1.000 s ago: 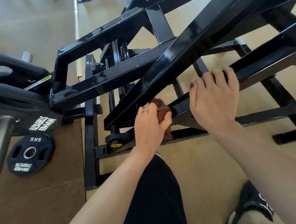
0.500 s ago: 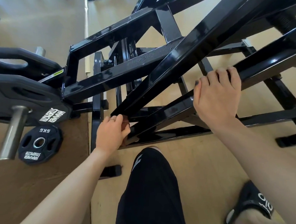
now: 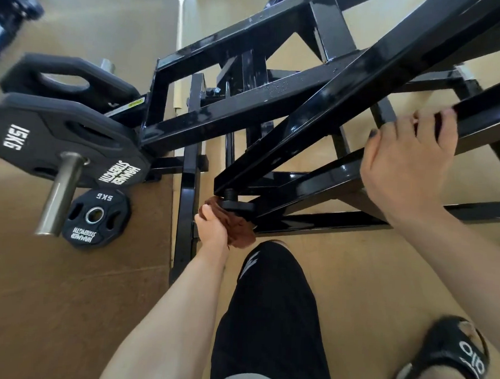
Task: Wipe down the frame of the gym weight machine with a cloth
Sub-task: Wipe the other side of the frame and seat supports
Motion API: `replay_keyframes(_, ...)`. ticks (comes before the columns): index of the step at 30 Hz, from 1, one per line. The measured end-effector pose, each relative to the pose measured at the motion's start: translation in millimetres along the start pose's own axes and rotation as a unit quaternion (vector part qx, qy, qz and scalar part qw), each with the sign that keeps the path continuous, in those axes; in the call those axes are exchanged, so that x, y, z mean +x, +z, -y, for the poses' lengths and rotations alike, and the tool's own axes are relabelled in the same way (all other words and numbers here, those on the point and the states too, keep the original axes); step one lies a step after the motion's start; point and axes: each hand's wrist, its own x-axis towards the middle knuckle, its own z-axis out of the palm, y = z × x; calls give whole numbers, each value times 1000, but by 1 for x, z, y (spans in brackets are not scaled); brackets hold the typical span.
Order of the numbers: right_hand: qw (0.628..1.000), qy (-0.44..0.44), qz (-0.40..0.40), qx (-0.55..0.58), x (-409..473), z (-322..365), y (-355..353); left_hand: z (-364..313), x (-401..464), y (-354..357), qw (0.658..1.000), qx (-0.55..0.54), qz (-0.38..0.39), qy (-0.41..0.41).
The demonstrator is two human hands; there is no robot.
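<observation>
Brown cloth (image 3: 235,227) is bunched in the left hand (image 3: 212,229), fingers curled round it, pressed under the black frame (image 3: 318,129) at its lower joint; right hand (image 3: 408,165) grips a bar.

There is just one camera, worn on the person's head. It looks forward and steeply down, with a wide, bent view. The shiny black metal machine frame (image 3: 318,126) is close, filling the upper right. The tan floor (image 3: 354,267) lies below, and both arms reach in from the bottom.
</observation>
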Motion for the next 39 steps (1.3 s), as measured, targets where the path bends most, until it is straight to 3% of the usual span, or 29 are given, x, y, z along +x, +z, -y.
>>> replay_keyframes(2,990,-78,85,-85,-12,33,-4,2,5,-1,1000,6,-7,-3)
replay_keyframes(7,934,-198,265,-134,-52,124,31,14,4,1,999,15,-40,4)
replay_keyframes(11,902,-287,272,-173,-54,141,61,19,11,8,999,13,-40,-1)
replay_keyframes(14,893,-303,276,-188,-53,144,72,27,19,5,999,14,-36,-18)
replay_keyframes(18,890,-318,265,-191,-52,146,76,29,36,0,986,151,-43,52)
replay_keyframes(20,889,-316,270,-191,-51,146,75,26,39,3,984,159,-45,65)
replay_keyframes(26,889,-325,276,-167,-50,144,72,59,15,11,996,-6,-73,-48)
replay_keyframes(30,883,-342,274,-168,-49,143,71,51,-12,29,986,-87,-126,-74)
replay_keyframes(36,879,-332,322,-113,-39,139,59,30,-45,17,989,-32,-137,45)
replay_keyframes(39,891,-309,314,-110,-22,114,38,10,-85,21,988,-7,-73,134)
